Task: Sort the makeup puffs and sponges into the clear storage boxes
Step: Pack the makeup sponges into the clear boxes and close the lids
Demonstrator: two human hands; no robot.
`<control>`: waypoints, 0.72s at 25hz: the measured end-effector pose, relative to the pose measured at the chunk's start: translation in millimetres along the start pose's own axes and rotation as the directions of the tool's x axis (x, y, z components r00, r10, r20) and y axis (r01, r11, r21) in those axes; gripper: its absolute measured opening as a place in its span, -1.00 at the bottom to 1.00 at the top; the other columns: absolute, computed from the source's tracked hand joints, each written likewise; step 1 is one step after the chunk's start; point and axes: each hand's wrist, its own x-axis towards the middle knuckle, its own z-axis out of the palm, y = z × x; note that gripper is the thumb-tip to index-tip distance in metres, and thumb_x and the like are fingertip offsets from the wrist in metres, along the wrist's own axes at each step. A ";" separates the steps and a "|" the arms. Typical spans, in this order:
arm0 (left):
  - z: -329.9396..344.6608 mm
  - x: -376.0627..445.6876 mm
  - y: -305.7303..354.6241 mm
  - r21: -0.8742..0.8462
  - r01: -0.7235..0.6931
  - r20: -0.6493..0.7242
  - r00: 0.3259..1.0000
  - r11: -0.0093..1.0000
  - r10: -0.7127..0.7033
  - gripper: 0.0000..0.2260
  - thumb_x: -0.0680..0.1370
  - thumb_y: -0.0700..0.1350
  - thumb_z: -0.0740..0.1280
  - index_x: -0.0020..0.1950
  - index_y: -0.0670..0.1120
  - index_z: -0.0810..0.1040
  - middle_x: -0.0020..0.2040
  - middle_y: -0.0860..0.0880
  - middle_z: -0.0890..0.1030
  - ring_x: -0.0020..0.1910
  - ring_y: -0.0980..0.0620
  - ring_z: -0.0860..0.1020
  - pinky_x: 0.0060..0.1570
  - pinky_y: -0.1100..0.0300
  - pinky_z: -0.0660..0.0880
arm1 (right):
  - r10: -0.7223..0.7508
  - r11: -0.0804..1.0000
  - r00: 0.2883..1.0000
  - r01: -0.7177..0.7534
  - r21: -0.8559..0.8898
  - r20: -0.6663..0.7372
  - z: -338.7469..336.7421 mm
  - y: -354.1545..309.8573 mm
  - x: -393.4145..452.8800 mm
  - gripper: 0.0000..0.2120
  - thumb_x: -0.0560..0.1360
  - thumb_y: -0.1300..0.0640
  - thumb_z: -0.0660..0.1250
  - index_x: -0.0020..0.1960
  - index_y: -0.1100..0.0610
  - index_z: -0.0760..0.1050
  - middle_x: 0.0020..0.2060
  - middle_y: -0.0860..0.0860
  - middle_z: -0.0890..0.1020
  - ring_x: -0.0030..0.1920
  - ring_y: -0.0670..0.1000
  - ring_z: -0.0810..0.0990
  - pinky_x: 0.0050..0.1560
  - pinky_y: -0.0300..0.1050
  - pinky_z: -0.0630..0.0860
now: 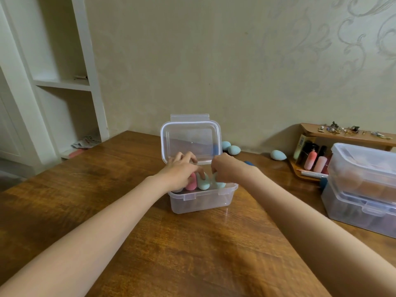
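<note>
Both hands packing box [201, 200]: left hand [179, 171] pinches teal sponge [203, 182], right hand [227, 169] grips another sponge [219, 182]. Next: strays at 1 o'clock [278, 155].

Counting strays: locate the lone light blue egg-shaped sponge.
Head view, right of centre: the light blue egg-shaped sponge lies on the wooden table by the wall.

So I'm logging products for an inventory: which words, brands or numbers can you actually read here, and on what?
None can be read.
Yellow-green carton in the wooden organiser: print on its face, too blurred to read.
Dark bottles beside it: any labels too small to make out.
Printed paper on the low white shelf: print too blurred.
Open clear storage box and the stacked clear boxes: no marks visible.
</note>
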 end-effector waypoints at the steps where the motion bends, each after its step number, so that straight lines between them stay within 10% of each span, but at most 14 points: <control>1: -1.4 -0.7 0.0 0.009 -0.013 0.011 1.000 1.000 0.012 -0.67 0.57 -0.25 0.21 0.30 0.00 0.45 0.40 -0.06 0.23 0.36 -0.10 0.21 0.39 -0.07 0.16 | 0.032 0.999 0.999 -0.033 -0.015 -0.039 5.6 -2.8 4.4 -0.73 0.46 0.43 0.15 -0.38 0.22 0.26 -0.40 0.09 0.33 -0.43 0.01 0.32 -0.47 -0.21 0.26; 9: -18.1 8.4 4.8 0.328 -0.122 0.133 0.988 0.937 0.082 -0.47 0.61 -0.25 0.10 0.48 0.19 0.09 0.33 -0.14 0.19 0.24 -0.22 0.26 0.23 -0.05 0.29 | 0.072 0.989 0.988 -0.053 0.141 -0.135 5.2 1.1 11.0 -0.80 0.46 0.40 0.28 0.08 0.30 0.48 0.06 0.20 0.58 0.00 0.16 0.58 -0.04 -0.07 0.52; 13: -18.7 24.4 0.2 0.328 -0.171 0.169 0.978 0.929 0.120 -0.45 0.63 -0.16 0.07 0.49 0.29 -0.05 0.33 -0.15 0.20 0.27 -0.24 0.26 0.19 -0.04 0.31 | 0.266 0.871 0.947 -0.157 0.465 -0.178 -24.8 48.1 19.3 -0.82 0.48 0.39 0.22 -0.18 0.17 0.51 -0.25 0.10 0.61 -0.40 -0.03 0.63 -0.34 -0.29 0.55; 18: -11.9 41.1 -3.5 0.353 -0.182 0.147 0.979 0.918 0.138 -0.36 0.60 -0.25 0.14 0.49 0.28 -0.04 0.28 -0.15 0.21 0.22 -0.17 0.26 0.07 0.06 0.30 | 0.420 0.845 0.895 -0.326 0.423 -0.149 -21.1 97.5 54.6 -0.71 0.52 0.38 0.14 0.19 0.30 0.50 0.13 0.23 0.58 0.00 0.19 0.58 -0.05 -0.06 0.54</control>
